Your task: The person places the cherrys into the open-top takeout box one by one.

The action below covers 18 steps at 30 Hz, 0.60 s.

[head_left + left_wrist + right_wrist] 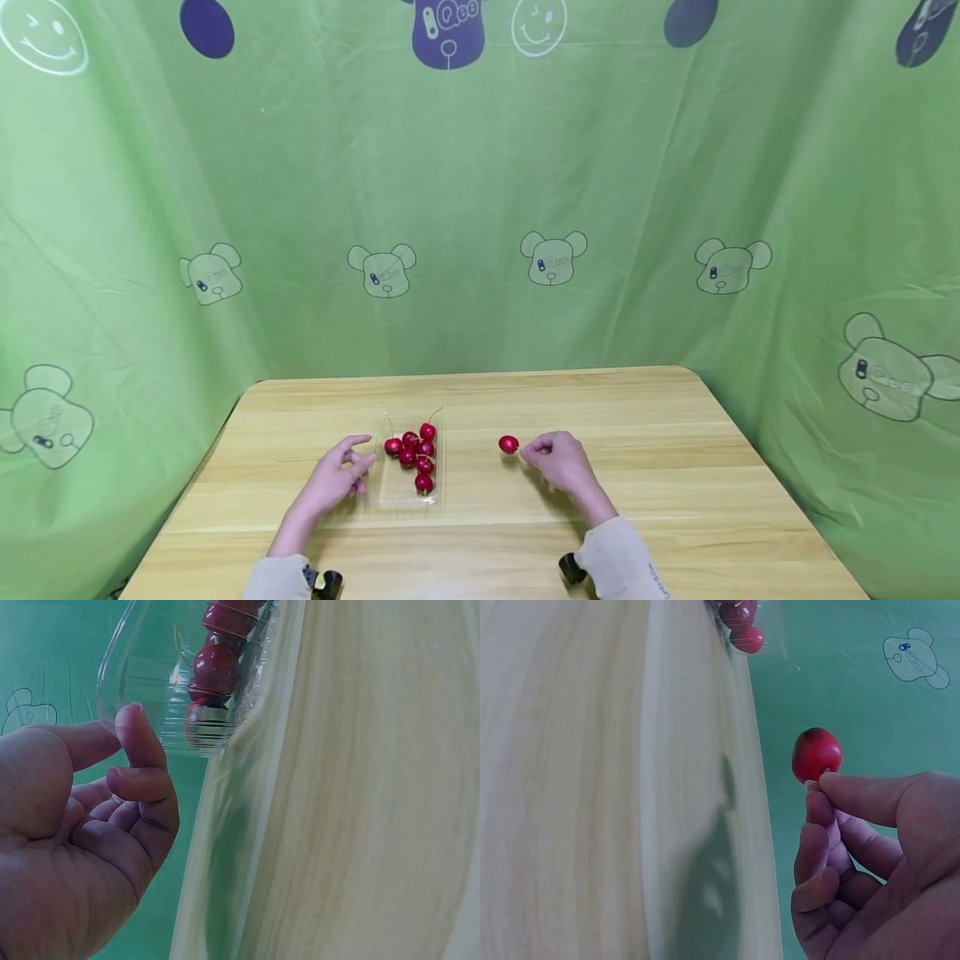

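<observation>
A clear plastic box with several red cherries in it stands on the table; some of them carry thin stems. My left hand is at the box's left side, fingers loosely bent and holding nothing. In the left wrist view its fingertips come close to the box wall; whether they touch it I cannot tell. To the right of the box, my right hand pinches a single cherry at its stem end between thumb and finger, raised above the tabletop.
The light wooden table has rounded far corners. Green cloth printed with bear heads hangs behind it and on both sides. Each wrist carries a black device, one by the left sleeve and one by the right sleeve.
</observation>
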Available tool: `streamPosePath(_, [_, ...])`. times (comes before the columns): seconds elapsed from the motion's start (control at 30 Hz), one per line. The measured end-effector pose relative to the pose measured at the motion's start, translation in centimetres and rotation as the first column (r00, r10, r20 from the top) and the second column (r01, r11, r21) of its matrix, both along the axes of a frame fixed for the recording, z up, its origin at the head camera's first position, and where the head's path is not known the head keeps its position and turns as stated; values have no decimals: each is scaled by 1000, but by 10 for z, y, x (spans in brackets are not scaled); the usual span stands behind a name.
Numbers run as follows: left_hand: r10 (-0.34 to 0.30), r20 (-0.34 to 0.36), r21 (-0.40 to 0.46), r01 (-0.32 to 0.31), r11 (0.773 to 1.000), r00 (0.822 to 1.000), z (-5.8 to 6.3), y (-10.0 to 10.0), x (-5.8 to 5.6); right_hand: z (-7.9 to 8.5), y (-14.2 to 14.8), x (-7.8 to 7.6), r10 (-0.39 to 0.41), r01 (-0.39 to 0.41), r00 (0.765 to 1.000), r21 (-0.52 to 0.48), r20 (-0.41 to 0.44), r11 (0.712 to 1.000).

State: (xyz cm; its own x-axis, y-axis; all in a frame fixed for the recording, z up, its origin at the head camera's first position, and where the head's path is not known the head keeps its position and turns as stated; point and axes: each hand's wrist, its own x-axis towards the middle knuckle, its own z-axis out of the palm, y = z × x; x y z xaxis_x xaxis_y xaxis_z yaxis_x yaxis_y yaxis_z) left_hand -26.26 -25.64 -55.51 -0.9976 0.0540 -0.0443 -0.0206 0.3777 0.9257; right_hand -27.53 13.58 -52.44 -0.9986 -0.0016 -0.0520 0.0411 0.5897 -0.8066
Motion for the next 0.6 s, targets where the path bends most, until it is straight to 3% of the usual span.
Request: streamPosePath(0.6, [0,1,16,0,1000,1000,2,1,2,19,-14,5,33,-34,998,-18,-47,999])
